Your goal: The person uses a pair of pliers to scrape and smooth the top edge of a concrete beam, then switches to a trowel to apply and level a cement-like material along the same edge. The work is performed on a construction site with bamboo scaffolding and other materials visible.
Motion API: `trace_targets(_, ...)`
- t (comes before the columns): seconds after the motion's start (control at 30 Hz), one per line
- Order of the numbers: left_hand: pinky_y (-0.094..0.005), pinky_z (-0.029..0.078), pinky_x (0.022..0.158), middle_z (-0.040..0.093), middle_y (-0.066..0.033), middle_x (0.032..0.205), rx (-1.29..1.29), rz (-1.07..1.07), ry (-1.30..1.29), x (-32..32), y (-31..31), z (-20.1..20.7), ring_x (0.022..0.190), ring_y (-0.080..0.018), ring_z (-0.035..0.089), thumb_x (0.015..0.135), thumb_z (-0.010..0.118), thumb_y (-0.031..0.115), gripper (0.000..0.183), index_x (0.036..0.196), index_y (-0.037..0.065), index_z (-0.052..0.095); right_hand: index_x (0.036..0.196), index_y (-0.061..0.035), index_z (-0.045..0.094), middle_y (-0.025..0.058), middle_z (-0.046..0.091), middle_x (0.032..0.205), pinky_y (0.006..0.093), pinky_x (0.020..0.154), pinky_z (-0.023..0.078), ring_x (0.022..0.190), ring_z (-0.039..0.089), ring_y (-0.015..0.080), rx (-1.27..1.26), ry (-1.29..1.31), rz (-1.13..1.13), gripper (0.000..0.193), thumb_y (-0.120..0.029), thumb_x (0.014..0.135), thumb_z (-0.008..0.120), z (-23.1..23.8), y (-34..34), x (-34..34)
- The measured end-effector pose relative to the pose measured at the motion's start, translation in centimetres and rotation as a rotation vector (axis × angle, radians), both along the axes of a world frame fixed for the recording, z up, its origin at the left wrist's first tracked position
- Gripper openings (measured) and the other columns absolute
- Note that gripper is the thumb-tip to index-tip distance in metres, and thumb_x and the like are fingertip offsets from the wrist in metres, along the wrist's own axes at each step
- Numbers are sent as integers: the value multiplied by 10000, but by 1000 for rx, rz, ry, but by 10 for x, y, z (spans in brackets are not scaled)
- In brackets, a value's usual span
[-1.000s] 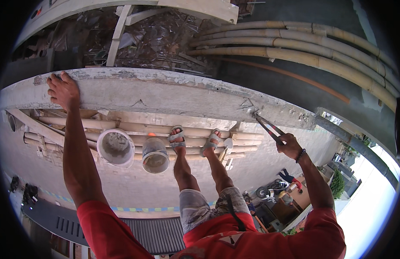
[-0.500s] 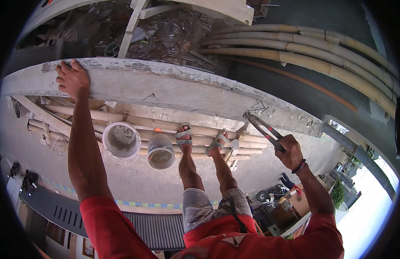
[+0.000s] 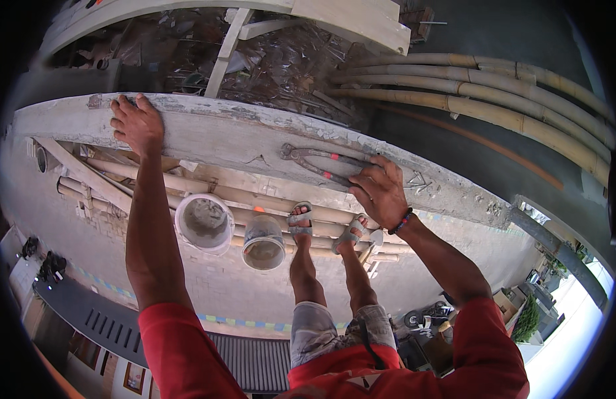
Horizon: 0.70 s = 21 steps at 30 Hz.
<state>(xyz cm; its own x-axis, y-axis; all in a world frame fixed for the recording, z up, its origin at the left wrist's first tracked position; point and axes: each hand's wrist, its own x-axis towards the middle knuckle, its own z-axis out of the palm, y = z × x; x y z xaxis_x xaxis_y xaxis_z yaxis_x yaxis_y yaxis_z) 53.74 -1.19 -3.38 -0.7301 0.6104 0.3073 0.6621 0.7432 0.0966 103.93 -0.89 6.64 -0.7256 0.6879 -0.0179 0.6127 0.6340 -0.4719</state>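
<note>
My left hand point(image 3: 138, 125) lies flat on a long grey concrete ledge point(image 3: 208, 133), its fingers stretched over the far edge. It holds nothing. A pair of pincers point(image 3: 329, 164) with dark handles and red marks lies against the ledge, jaws pointing left. My right hand point(image 3: 382, 191), with a beaded band at the wrist, is closed around the handle ends. Several bent nails point(image 3: 418, 181) lie on the ledge just right of this hand.
Below the ledge, I stand in sandals point(image 3: 300, 219) on bamboo poles point(image 3: 241, 194). A white bucket point(image 3: 205, 224) with grey mortar and a clear bucket point(image 3: 263, 247) hang or stand to the left of my feet. More bamboo poles point(image 3: 494, 106) lie beyond the ledge at right.
My right hand has moved left along the ledge with the pincers, swinging them from upright-slanted to nearly level beside the nails. My left hand keeps its place on the ledge; the view has shifted slightly.
</note>
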Motion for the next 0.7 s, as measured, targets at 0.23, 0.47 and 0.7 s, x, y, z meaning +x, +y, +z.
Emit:
trace_targets(0.23,-561,245,1067,288,-174,1528,-14,13,-33,1,-2,2,1302,-442,337,987,330,469,617,1425,39,385,1265,-103,568,119,528,1128,430,930,420,1091,491,322,-103,-236,-42,502,-121,789,725,-1,67,32)
trace_targets(0.47,-541,238,1075,298,-189,1523,50,1,-34,0,-3,0,1309,-432,335,996,316,466,622,1445,39,361,1310,-47,510,161,511,1131,412,938,439,1059,502,343,-189,-197,35,544,-116,807,707,-9,78,43)
trace_targets(0.7,-531,227,1087,278,-213,1528,109,1,-78,6,-2,2,1328,-417,323,1004,285,470,678,1482,-10,254,1342,-55,462,194,492,1185,444,943,428,1088,506,368,-149,-184,13,542,-104,840,662,11,77,48)
